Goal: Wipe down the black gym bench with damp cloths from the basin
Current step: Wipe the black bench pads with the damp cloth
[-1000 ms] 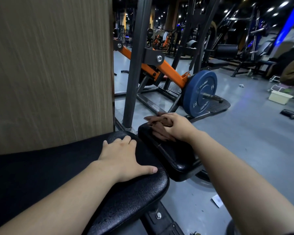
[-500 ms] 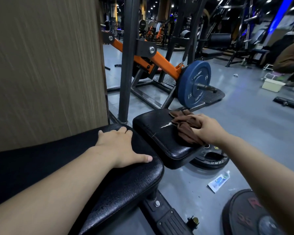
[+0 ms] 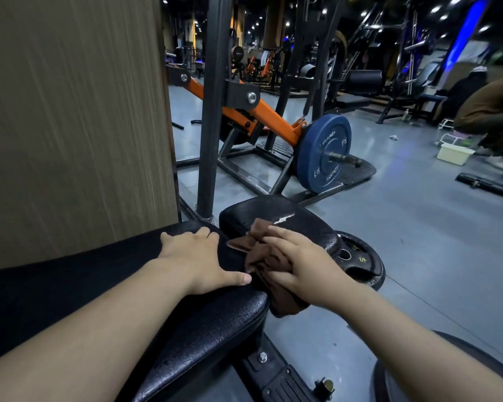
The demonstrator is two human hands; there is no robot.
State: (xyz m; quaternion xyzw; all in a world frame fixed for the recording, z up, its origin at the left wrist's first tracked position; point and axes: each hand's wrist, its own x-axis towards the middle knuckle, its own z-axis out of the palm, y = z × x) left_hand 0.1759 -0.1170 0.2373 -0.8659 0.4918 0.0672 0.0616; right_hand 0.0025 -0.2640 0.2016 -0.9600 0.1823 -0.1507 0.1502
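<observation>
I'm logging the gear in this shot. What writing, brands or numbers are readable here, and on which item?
"5": yellow numeral on the black iron weight plate lying on the floor beside the small black seat pad.
White lettering on the round blue bumper plate: present, but too blurred and angled to read reliably.
Yellow marks higher on the black plate: unreadable.
Nothing else carries legible text.

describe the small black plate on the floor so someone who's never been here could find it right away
Start at the black bench in the foreground and follow it to the smaller seat pad with the torn white scratch. The small black plate lies flat on the grey floor against that pad's right edge. Unlike the upright blue plate on the orange machine, it is black, flat and has grip holes.
</observation>
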